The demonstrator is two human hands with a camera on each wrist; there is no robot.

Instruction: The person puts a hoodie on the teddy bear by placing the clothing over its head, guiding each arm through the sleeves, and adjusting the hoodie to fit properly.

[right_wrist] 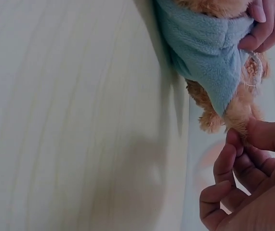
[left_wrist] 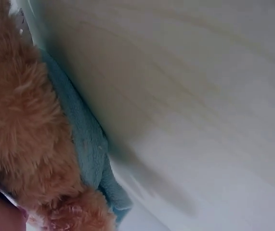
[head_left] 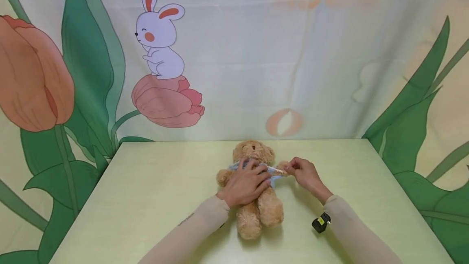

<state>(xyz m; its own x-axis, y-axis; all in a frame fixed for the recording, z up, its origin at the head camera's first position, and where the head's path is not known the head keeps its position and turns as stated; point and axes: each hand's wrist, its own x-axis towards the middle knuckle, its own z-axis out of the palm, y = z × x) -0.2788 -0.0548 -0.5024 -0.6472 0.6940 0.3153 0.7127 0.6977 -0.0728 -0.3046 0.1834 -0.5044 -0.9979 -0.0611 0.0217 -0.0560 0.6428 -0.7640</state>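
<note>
A light-brown teddy bear [head_left: 271,209] lies on its back on the table, head toward the wall and legs toward me. It wears a light-blue fleece garment [right_wrist: 207,45] with a pale edge. My left hand [head_left: 246,182] lies across the bear's chest and belly, its bent fingers holding the body and garment. My right hand [head_left: 307,177] pinches the tip of the bear's arm [right_wrist: 240,113] between thumb and fingertips, and the arm stretches out to the right. In the left wrist view, brown fur and the blue garment [left_wrist: 84,130] fill the left side; most of the left hand is out of that view.
The pale yellow-green table [head_left: 154,182] meets a cloth backdrop [head_left: 234,52] printed with a rabbit and tulips. A small black device [head_left: 321,222] with a yellow mark sits at the right wrist.
</note>
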